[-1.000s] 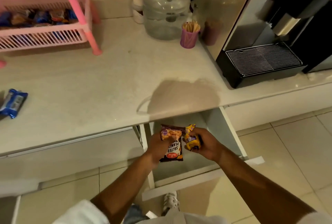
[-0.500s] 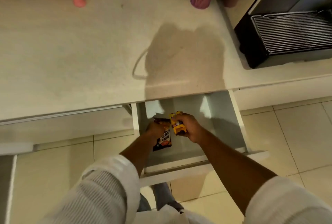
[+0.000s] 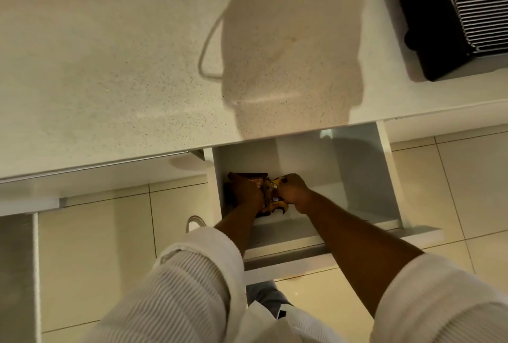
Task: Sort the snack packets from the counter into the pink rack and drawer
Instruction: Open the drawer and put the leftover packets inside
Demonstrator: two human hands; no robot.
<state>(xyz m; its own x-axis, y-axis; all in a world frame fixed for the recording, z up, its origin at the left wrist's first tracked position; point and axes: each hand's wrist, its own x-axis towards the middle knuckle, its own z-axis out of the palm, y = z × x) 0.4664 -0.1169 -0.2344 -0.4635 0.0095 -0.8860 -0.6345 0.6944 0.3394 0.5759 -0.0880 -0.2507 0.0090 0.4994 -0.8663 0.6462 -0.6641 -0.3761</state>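
Both my hands are down inside the open white drawer (image 3: 390, 177) under the counter. My left hand (image 3: 247, 192) grips a brown salted-peanut packet (image 3: 248, 177) near the drawer's left wall. My right hand (image 3: 294, 191) is closed on a small yellow snack packet (image 3: 275, 205), pressed right beside the peanut packet. Much of both packets is hidden by my fingers. The pink rack is out of view.
The speckled white counter (image 3: 110, 54) fills the top of the view, with my head's shadow on it. A black machine with a ribbed drip tray (image 3: 467, 12) stands at the far right. Beige floor tiles (image 3: 96, 246) and my shoe (image 3: 195, 221) lie below.
My hands have gone from above the drawer front down into its left side with both packets. My head has tipped down, so the rack, jug and cup have left the view.
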